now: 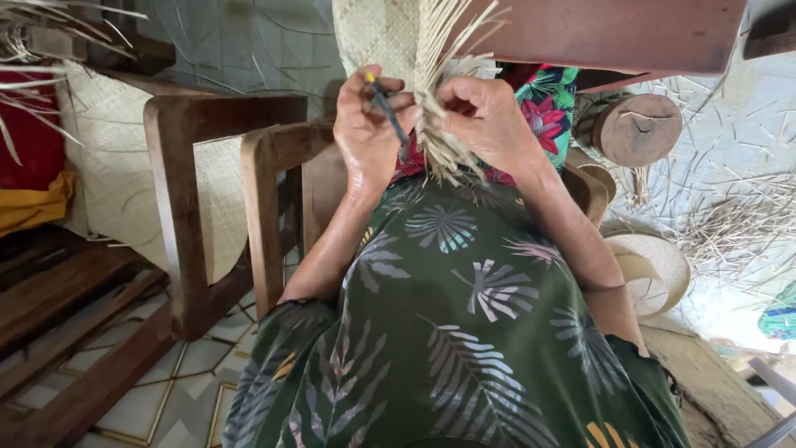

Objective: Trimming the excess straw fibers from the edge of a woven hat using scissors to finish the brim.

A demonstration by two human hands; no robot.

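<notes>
Left hand [365, 124] gripped a dark tool [388, 112]; right hand [485, 116] pinched straw strands [439, 133] of a woven mat [381, 33]. Wooden chairs [215, 182] stood beside; mat's top was cut off.

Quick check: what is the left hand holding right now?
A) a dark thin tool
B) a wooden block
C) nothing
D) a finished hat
A: the left hand grips a dark thin tool beside the straw strands pinched by the right hand.
</notes>
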